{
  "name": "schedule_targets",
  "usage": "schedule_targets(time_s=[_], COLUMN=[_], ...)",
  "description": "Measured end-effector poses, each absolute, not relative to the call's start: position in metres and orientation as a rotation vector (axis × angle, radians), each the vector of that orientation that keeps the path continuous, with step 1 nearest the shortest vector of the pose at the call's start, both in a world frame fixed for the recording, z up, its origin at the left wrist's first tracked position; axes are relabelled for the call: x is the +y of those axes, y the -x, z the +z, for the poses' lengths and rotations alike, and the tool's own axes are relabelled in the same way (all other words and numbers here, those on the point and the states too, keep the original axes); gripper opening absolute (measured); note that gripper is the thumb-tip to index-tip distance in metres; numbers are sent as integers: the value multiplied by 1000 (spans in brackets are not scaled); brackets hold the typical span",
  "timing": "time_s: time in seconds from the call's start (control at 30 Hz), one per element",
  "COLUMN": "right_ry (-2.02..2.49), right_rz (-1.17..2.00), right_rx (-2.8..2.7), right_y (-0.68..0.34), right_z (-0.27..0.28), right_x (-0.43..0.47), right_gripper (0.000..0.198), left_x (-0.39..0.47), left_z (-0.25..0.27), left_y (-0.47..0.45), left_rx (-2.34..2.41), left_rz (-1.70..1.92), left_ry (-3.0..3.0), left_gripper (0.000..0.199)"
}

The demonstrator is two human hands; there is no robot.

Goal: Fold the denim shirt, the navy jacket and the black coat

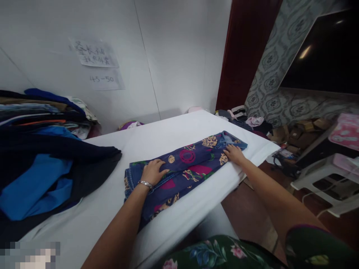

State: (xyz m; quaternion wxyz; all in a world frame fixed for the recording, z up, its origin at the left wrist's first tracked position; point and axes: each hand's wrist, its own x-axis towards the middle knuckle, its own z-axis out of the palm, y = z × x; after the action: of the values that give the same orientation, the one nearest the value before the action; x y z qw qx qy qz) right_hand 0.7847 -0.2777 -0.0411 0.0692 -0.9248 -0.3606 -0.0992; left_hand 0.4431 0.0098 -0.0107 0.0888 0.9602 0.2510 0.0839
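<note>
A patterned denim shirt, blue with purple, green and tan prints, lies folded long and narrow across the white table. Its collar is at the far right end, and lighter denim edging shows at the left end. My left hand, with a bracelet at the wrist, rests on the shirt near its left end, thumb apart from the fingers. Close to the collar, my right hand lies on the cloth with its fingers spread. Both palms face down, and neither hand visibly grips the fabric.
A tall clothes pile and a dark garment with bright blue cloth occupy the left. The white-covered table ends against the wall. More clothes lie beyond its far right corner. A white plastic stool stands at right.
</note>
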Motion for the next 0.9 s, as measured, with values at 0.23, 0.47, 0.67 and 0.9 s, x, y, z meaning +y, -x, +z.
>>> schedule_targets(time_s=[0.23, 0.47, 0.67, 0.9], right_ry=[2827, 2269, 2163, 1960], right_rz=[-249, -254, -50, -157], right_rx=[-1195, -1534, -1629, -1630], right_y=[-786, -731, -691, -672], right_z=[-43, -38, -62, -45], right_x=[-279, -241, -232, -221], right_gripper=[43, 47, 53, 47], left_x=[10, -3, -25, -21], left_z=[-12, 16, 20, 10], left_y=[-443, -438, -439, -441], left_rx=[730, 620, 456, 501], left_rz=[234, 216, -14, 28], left_ry=[-2857, -2797, -2851, -2843], left_gripper=[41, 45, 37, 25])
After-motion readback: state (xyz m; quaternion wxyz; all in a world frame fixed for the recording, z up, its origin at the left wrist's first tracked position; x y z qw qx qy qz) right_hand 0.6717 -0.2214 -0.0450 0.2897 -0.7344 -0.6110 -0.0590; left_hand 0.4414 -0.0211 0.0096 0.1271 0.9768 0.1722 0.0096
